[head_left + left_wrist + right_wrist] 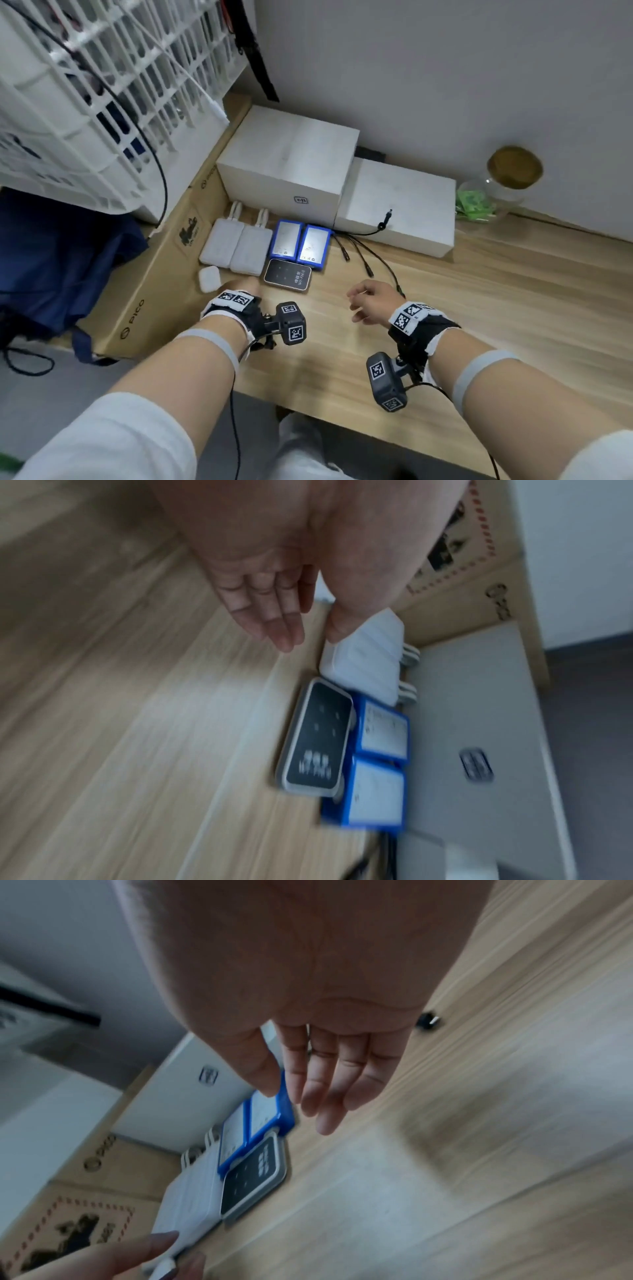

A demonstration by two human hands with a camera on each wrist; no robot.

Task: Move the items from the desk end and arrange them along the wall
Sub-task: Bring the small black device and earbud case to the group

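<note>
At the desk's left end lie two white power banks [234, 248], two blue battery packs [299, 244], a black flat device [287, 275] and a small white earbud case [209, 278]. They sit in front of two white boxes [287, 161] against the wall. My left hand [239, 285] hovers just before the power banks, beside the earbud case. Its fingers [274, 626] are straight and hold nothing; its thumb lies near a power bank [366, 653] corner. My right hand [363, 301] hangs relaxed over bare desk, right of the black device [255, 1175], holding nothing.
A brown cardboard box [154, 274] borders the desk on the left, with a white slatted crate [85, 102] above and a blue bag [51, 257] below. Black cables [363, 253] trail from the batteries. A cork-lidded jar [513, 168] and green packets [474, 205] stand at the wall, right.
</note>
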